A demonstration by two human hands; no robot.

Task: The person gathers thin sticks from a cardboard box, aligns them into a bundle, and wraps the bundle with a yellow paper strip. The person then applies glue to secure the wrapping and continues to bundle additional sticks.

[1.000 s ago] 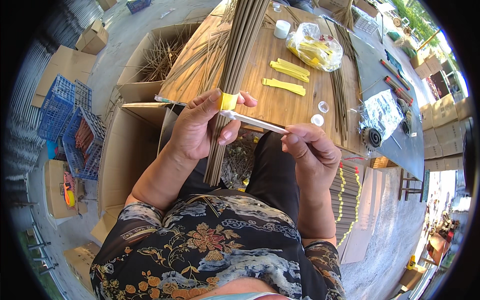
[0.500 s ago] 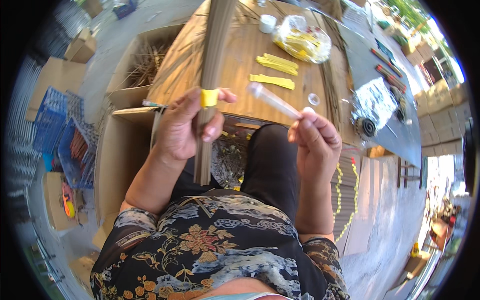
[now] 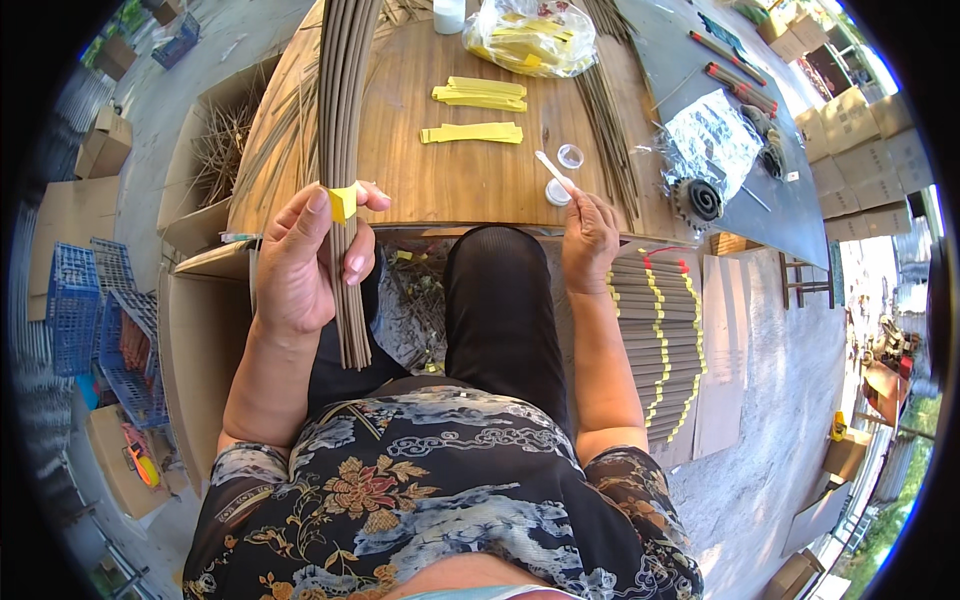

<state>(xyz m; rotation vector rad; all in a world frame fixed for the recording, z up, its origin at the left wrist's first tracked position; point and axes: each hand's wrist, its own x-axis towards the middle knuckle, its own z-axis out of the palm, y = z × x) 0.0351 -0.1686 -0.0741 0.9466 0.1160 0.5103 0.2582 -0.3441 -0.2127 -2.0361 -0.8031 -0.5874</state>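
Observation:
My left hand (image 3: 298, 268) is closed round the lower part of a bundle of long brown incense sticks (image 3: 347, 110), held upright. A yellow paper strip (image 3: 343, 204) sits around the bundle at my fingertips, one end sticking out. Between the thumb and fingers of my right hand (image 3: 592, 240) is a small white spatula (image 3: 553, 168), pointing up and left. Just under it a small round pot (image 3: 558, 193) with pale contents stands at the table's near edge. A clear round lid (image 3: 570, 156) lies beside the pot. Two stacks of yellow strips (image 3: 480, 95) rest farther back.
On the wooden table (image 3: 400, 185) are a clear bag of yellow strips (image 3: 530, 40), a white container (image 3: 449, 15) and loose sticks (image 3: 605, 100). Foil (image 3: 712, 140) and a dark coil (image 3: 698, 200) lie right. Banded bundles (image 3: 655, 340) lie below right; cardboard boxes (image 3: 205, 350) stand left.
My right hand has lowered toward the table with the spatula, its tip now near the small pot. The head view has shifted, so the table and bundle sit farther left in the picture.

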